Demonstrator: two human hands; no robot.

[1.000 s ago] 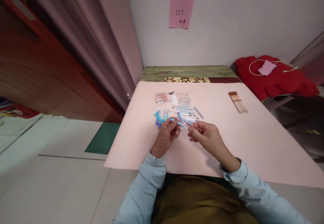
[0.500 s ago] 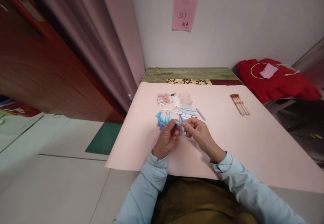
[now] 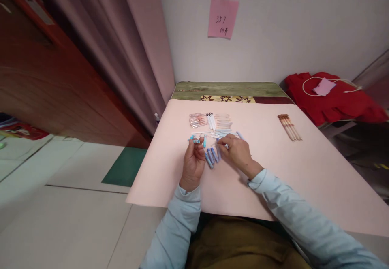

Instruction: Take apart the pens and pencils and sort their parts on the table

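Observation:
My left hand [image 3: 193,165] is raised over the near left of the parts, pinching a small turquoise pen tube [image 3: 197,141] whose hollow end faces right. My right hand [image 3: 238,151] is at the right side of the loose parts, fingertips pressed together; what they hold, if anything, is hidden. Between the hands lie several short blue pen pieces [image 3: 211,155] in a slanted row. Another turquoise piece [image 3: 204,141] lies just beyond them. Behind the hands are pale blue barrels [image 3: 223,131] and thin white refills [image 3: 200,133], partly covered by my right hand.
Farther back sit pinkish clear tubes [image 3: 197,120], white sticks with black ends [image 3: 210,121] and pale clear pieces [image 3: 224,122]. Several brown-topped pens [image 3: 289,127] lie together on the right of the pink-covered table [image 3: 273,171]. A red cloth [image 3: 319,107] with a white cable is beyond the right edge.
My hands, close together before, are now apart. The left has moved left with the turquoise tube; the right has shifted slightly right. The row of blue pieces between them is now uncovered.

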